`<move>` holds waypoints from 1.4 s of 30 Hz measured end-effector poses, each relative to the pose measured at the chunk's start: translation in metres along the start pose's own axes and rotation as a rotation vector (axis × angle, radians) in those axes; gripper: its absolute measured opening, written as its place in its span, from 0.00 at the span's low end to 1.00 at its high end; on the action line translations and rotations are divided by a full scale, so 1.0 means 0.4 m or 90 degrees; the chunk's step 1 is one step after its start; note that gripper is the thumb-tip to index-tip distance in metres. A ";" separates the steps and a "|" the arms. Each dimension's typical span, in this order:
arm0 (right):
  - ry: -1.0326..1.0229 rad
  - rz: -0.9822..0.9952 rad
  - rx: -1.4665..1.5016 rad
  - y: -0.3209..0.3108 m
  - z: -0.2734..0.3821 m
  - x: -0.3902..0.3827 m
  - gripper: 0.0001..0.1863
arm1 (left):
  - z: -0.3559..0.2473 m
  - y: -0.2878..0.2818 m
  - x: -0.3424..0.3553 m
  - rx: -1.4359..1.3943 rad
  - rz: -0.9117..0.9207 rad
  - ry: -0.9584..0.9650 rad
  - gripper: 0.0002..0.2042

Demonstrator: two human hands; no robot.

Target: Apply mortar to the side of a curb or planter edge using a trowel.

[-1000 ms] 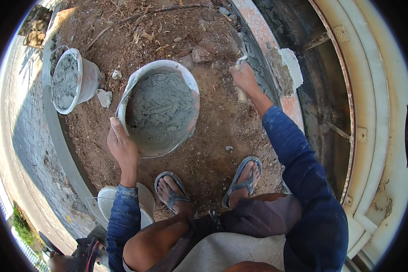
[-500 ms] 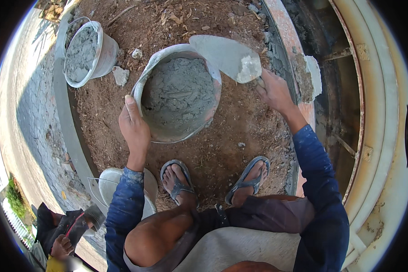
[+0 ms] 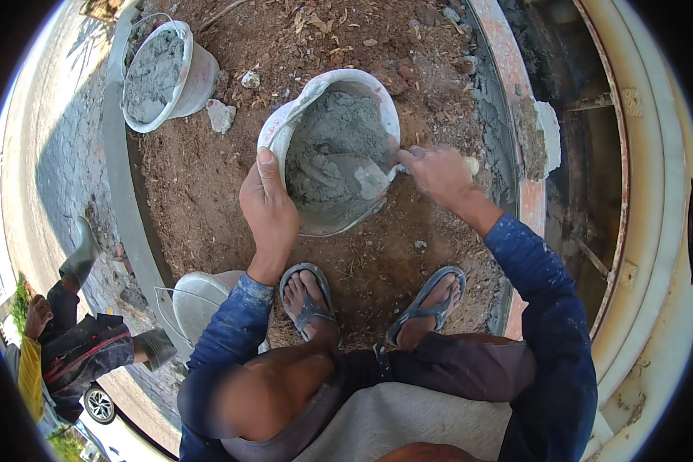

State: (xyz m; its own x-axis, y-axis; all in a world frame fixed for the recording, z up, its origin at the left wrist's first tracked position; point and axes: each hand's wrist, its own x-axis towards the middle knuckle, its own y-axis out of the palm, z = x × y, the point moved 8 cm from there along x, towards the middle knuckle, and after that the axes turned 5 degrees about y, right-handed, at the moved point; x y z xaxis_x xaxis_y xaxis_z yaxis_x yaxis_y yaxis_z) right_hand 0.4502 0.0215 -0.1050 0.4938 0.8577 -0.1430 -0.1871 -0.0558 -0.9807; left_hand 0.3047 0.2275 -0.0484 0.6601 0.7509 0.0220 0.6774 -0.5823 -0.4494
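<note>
Head view: left hand pinching rim of bucket on soil; right hand closed round trowel, blade in bucket's grey mortar.

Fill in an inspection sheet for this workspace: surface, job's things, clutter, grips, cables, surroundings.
Surface: brown soil, scattered with leaf litter and small stones.
Job's things: large bucket holding grey mortar; trowel, its blade partly in the mortar.
Clutter: second bucket, also holding mortar; broken chunk beside it; pale bucket by the left forearm.
Grips: left grip on the large bucket's rim, thumb on top; right grip closed around the trowel's handle.
Cables: nothing seen.
Surroundings: concrete curb and co-worker at left; white car beyond.
</note>
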 end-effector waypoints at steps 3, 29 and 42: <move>-0.046 0.007 0.083 -0.007 0.073 0.009 0.07 | -0.012 0.004 -0.019 -0.036 -0.021 0.015 0.27; 0.684 -0.093 0.782 0.228 -0.572 -0.010 0.14 | 0.131 -0.116 0.060 -0.021 -0.049 -0.124 0.30; 0.718 -0.258 0.888 0.283 -0.586 0.009 0.11 | 0.127 -0.127 0.056 -0.026 -0.071 -0.080 0.30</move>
State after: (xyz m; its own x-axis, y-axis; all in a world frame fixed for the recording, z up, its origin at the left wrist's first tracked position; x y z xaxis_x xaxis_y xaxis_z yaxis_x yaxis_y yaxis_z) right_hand 0.6298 -0.1015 -0.2477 0.8400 -0.0337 -0.5415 -0.1202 0.9617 -0.2464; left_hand 0.2684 0.2899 -0.0706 0.5365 0.8428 -0.0437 0.7584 -0.5042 -0.4130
